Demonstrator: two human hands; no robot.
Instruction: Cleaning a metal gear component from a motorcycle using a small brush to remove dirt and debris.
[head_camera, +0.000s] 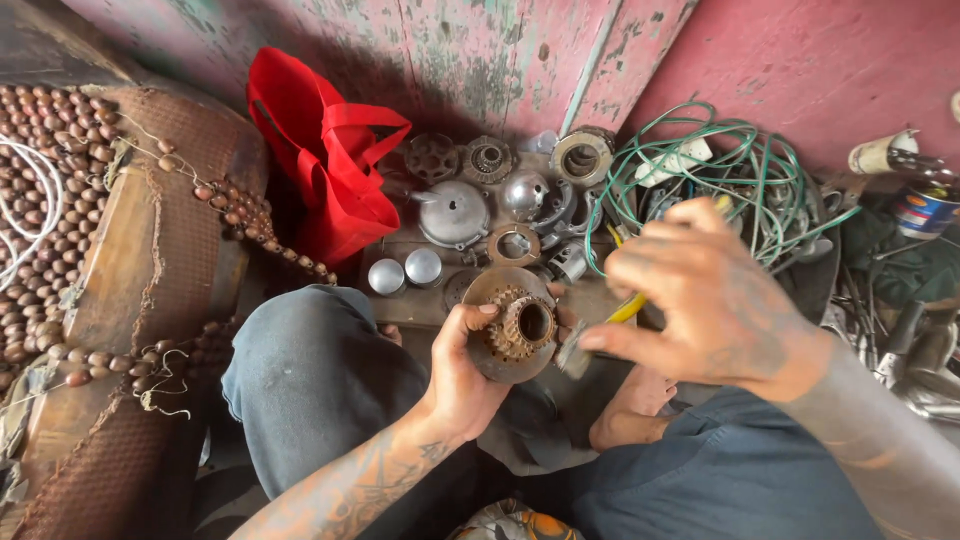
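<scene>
Peeling pink wall (800, 50) filling the top of the frame, green wire coil (740, 170) tangling at upper right. Blurring at centre right: right hand (710, 300), fingers pinching a small grey piece (573, 358), hard to make out. Showing at frame centre: rusty toothed sprocket (512, 325), round, brown, hole in the middle. Gripping it from the left, fingers curled around its edge: left hand (462, 375).

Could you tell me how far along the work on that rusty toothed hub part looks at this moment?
Done: several metal parts already lie loose on the board in front. In hand: the left hand grips the rusty toothed hub part while the right hand brings a small metal piece to its side. Left: rust covers the part, and the yellow-handled tool lies unused behind it.
</scene>
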